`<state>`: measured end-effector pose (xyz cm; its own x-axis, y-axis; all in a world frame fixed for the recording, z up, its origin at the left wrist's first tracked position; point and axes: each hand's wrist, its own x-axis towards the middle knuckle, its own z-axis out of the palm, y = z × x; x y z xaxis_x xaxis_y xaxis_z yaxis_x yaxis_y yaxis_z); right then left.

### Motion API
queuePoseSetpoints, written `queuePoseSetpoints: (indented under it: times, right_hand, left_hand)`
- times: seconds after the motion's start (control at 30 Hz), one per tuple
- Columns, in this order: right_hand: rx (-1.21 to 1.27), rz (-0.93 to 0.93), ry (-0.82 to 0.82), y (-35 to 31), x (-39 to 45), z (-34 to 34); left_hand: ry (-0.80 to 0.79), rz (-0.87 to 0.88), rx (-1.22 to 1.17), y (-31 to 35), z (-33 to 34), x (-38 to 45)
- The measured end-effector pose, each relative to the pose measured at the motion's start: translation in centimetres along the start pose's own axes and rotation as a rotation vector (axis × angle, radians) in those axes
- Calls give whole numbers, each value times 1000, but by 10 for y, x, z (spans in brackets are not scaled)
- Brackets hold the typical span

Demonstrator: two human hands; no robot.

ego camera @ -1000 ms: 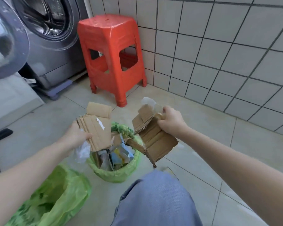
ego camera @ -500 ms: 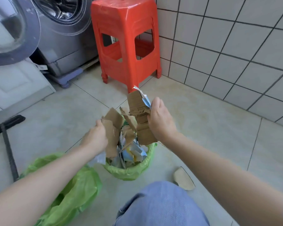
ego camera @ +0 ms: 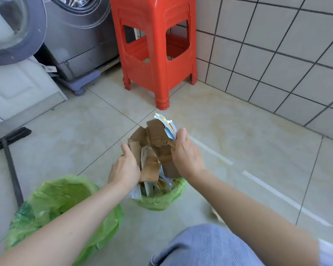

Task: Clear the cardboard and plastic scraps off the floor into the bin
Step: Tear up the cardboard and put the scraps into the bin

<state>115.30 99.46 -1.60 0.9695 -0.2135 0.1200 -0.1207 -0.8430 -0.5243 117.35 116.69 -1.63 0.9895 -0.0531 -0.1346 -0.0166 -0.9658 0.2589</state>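
Both hands press a bunch of cardboard scraps (ego camera: 154,148) together above the green-lined bin (ego camera: 161,198) at six o'clock. The left hand (ego camera: 124,169) grips the bunch's left side, the right hand (ego camera: 186,158) its right, with a printed blue-and-white scrap (ego camera: 167,124) on top. A red stool (ego camera: 156,50) stands at twelve o'clock, a second green bag (ego camera: 65,206) at eight.

torn brown cardboard scraps (ego camera: 154,150) over green-lined bin (ego camera: 161,198)

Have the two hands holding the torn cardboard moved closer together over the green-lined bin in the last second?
Yes. The left hand and right hand have closed inward, bunching the cardboard scraps above the green-lined bin.
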Motion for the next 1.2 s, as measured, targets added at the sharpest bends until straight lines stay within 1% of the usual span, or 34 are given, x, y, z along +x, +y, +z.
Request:
queuePoseSetpoints:
  times: [0.1,0.17,0.3,0.43,0.6,0.7,0.77,0.83,0.97,1.1,1.2]
  right_hand:
    - [-43,49,-162,7,-9,9]
    - [-138,34,-204,8,-14,16]
    - [-227,27,-214,10,-14,25]
    - [-289,11,-218,15,-17,31]
    - [-406,-6,-246,21,-21,31]
    - [-421,22,-288,26,-18,22]
    - [-380,73,-351,28,-17,16]
    - [-281,136,-391,27,-16,9]
    - [-31,189,-362,21,-19,-8]
    - [169,173,-269,18,-17,-23]
    - [168,195,-251,16,-15,-25]
  left_hand:
    - [-25,-46,-28,-2,8,0]
    - [-34,-63,-27,-1,14,0]
    - [-38,-88,19,5,25,3]
    - [-89,-138,37,9,34,10]
    - [-191,-211,-51,11,41,13]
    - [-291,-205,-92,8,30,16]
    - [-357,-177,-69,8,17,17]
    - [-388,-136,-23,8,4,19]
    - [-386,-2,93,4,-15,19]
    - [-329,-31,120,-4,-26,19]
    - [-218,-31,63,-6,-39,19]
